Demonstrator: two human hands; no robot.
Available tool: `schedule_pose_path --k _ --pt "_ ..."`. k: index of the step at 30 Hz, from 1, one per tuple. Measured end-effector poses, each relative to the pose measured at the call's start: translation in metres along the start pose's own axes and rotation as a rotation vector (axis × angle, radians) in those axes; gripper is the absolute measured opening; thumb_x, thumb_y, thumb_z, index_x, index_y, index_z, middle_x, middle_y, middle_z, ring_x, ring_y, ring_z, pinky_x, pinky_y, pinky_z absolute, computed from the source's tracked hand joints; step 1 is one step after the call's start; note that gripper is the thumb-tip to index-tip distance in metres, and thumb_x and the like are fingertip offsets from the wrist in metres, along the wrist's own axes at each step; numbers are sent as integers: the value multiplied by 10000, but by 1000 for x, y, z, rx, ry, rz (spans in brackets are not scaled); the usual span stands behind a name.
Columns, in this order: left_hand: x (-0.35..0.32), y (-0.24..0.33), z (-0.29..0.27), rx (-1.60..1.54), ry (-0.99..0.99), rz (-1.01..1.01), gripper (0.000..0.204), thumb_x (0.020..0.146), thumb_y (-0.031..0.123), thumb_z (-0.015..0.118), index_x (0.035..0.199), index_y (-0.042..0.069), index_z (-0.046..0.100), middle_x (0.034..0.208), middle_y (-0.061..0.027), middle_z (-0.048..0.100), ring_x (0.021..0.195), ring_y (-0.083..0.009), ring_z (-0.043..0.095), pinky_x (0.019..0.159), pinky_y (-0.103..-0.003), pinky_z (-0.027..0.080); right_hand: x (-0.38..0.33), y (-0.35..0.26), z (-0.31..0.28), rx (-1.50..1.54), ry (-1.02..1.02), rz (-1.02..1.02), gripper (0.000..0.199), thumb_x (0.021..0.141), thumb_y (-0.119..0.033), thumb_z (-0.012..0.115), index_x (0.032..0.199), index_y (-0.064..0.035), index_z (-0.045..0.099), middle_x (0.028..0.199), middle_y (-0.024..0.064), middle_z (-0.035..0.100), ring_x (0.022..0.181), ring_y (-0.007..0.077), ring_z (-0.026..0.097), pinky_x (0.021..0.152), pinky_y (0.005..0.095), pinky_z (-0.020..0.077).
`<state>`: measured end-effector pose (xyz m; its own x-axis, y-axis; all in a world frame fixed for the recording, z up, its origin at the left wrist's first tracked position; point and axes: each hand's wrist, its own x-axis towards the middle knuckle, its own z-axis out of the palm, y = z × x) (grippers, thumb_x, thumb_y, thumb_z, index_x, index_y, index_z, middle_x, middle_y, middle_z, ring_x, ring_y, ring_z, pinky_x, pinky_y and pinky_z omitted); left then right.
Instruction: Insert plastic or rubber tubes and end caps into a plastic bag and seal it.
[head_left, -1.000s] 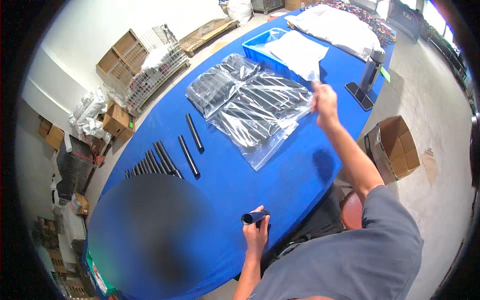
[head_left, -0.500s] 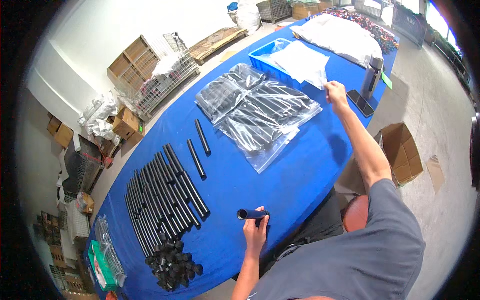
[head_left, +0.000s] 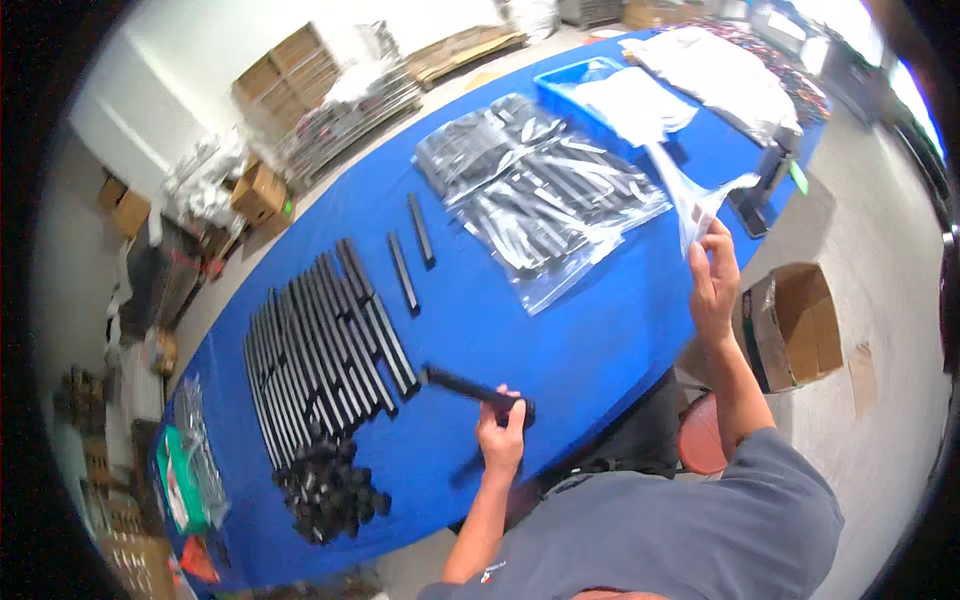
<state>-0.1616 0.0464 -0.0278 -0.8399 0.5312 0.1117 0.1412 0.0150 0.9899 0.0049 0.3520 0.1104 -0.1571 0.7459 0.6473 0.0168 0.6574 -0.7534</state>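
My left hand (head_left: pixel 500 437) grips a black tube (head_left: pixel 462 387) near its end, above the front edge of the blue table. In my right hand (head_left: pixel 714 285) is a clear plastic bag (head_left: pixel 690 202), pinched by one end and blurred by motion. Behind it stands a blue basket (head_left: pixel 548 80) with a stack of white plastic bags (head_left: pixel 632 103). Filled clear bags of black tubes (head_left: pixel 560 205) lie mid-table. Rows of black tubes (head_left: pixel 320 340) are laid out to the left, with a pile of small black caps (head_left: pixel 332 492) at their near end. Two tubes (head_left: pixel 403 272) lie apart.
Toward the right edge are a metal flask (head_left: pixel 776 165) and a phone (head_left: pixel 747 214). A white sack (head_left: pixel 710 75) lies at the far end. A green tray (head_left: pixel 178 480) sits at the left end. On the floor stand an open cardboard box (head_left: pixel 790 325) and a red stool (head_left: pixel 703 437).
My right hand has come back toward me from the basket, drawing a plastic bag off the stack. The tube in my left hand has swung so its far end points toward the rows.
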Motion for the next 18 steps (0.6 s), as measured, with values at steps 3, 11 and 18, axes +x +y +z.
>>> schedule_pose_path --k 3,11,18 --pt "25 44 -11 205 67 59 256 927 182 691 1053 -26 609 720 -82 641 655 -165 636 609 -338 508 -30 -38 9 -107 -479 -337 73 870 -17 611 933 -4 576 1338 251 575 1259 379 547 1073 429 405" --pt "83 46 -60 1104 33 -1 351 904 326 652 1017 -3 601 847 -239 702 816 -453 686 738 -554 539 -136 -26 51 -114 -1478 -740 227 862 -170 624 1048 -40 625 1339 137 604 1304 297 535 1150 501 356" --pt "84 59 -61 1202 -20 -97 481 907 432 648 1155 20 655 1046 -204 694 956 -419 673 805 -504 544 -130 -24 40 -122 -1458 -611 205 862 -135 602 1033 -23 619 1287 148 625 1266 306 559 1135 479 383"
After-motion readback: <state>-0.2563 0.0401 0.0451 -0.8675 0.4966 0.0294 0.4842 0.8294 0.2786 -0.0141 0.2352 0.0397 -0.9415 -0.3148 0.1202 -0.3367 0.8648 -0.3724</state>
